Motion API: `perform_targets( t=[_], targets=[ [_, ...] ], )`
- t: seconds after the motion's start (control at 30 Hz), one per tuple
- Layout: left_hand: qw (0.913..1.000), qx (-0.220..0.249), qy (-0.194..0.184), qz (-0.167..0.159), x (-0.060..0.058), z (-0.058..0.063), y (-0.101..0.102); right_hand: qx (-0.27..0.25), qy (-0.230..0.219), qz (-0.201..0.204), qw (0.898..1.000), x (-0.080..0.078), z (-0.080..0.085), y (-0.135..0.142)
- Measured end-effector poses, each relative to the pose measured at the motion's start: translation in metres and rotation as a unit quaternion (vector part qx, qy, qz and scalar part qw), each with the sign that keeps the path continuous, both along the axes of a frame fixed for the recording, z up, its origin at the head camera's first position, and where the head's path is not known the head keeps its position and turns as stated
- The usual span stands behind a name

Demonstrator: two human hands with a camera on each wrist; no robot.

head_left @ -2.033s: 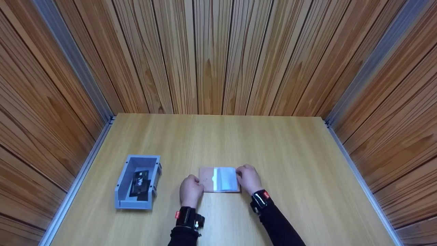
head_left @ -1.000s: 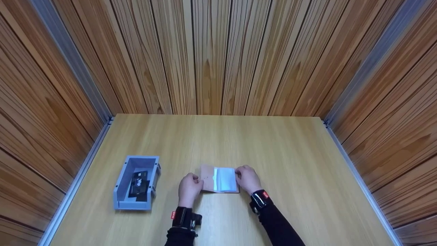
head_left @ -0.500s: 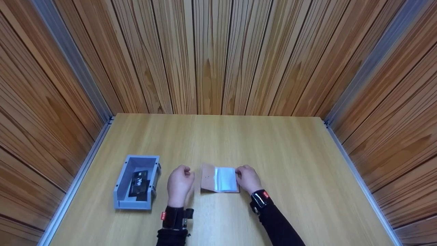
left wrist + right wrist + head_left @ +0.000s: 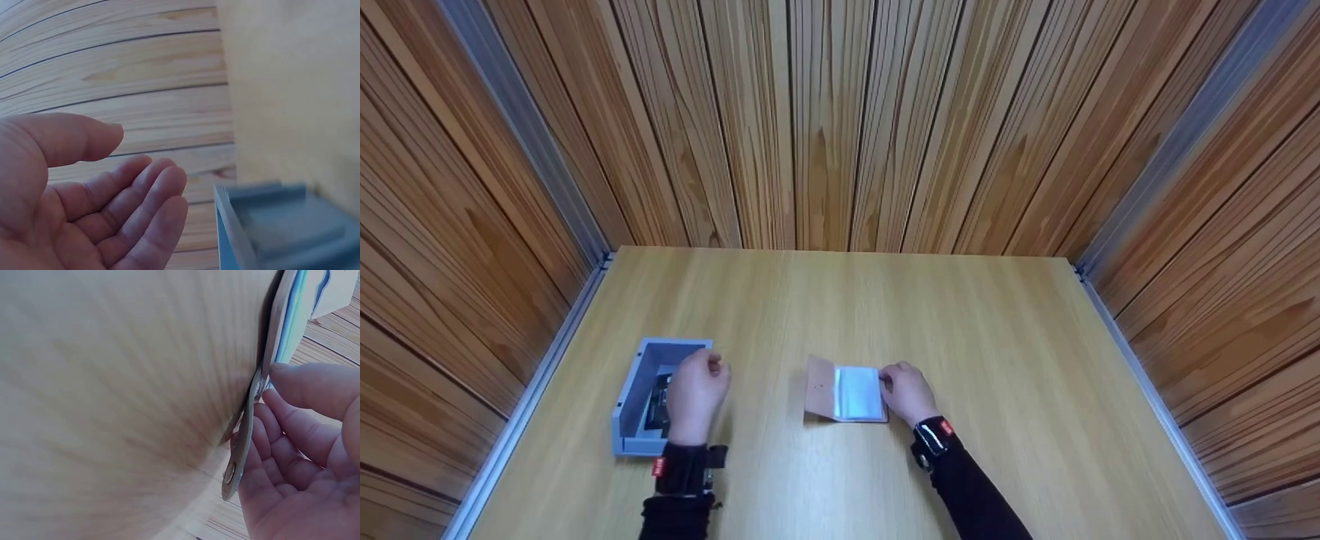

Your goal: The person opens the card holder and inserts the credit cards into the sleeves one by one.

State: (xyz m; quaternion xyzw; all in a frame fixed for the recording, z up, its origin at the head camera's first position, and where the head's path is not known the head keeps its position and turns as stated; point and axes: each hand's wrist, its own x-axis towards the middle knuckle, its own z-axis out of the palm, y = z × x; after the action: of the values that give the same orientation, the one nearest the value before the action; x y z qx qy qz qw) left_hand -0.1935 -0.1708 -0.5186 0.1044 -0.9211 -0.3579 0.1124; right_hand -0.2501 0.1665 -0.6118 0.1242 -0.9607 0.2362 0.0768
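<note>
Left hand [image 4: 695, 401]: loosely spread, empty, above bin [image 4: 675, 342] | Right hand [image 4: 909, 395]: pinching card holder [image 4: 860, 394] at right | Risk: tilted left flap [image 4: 819, 388] may drop, being unheld

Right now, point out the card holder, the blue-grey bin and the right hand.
Card holder [image 4: 851, 393], head view: on its shiny inner pages.
Blue-grey bin [image 4: 637, 448], head view: on its near wall.
Right hand [image 4: 909, 392], head view: on its back.

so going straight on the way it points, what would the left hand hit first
Likely the plank wall, which shows beyond the left hand in its wrist view; the hand's height over the blue-grey bin is unclear, so it might brush that first.
</note>
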Motion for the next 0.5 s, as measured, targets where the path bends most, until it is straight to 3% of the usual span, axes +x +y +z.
perform_targets(
  t=[0.13,0.27,0.5],
  targets=[
    [0.9999,-0.01,-0.003,0.002,0.002,-0.001,-0.018,0.0,0.004,0.003,1.0,-0.001,-0.001,0.001],
    [0.9991,-0.014,-0.038,0.013,0.004,-0.001,-0.034,-0.001,0.006,0.002,1.0,-0.001,-0.001,0.001],
    [0.9947,-0.045,-0.087,0.029,0.004,-0.017,-0.06,-0.002,0.002,0.003,1.0,0.001,0.001,0.001]
  ],
)
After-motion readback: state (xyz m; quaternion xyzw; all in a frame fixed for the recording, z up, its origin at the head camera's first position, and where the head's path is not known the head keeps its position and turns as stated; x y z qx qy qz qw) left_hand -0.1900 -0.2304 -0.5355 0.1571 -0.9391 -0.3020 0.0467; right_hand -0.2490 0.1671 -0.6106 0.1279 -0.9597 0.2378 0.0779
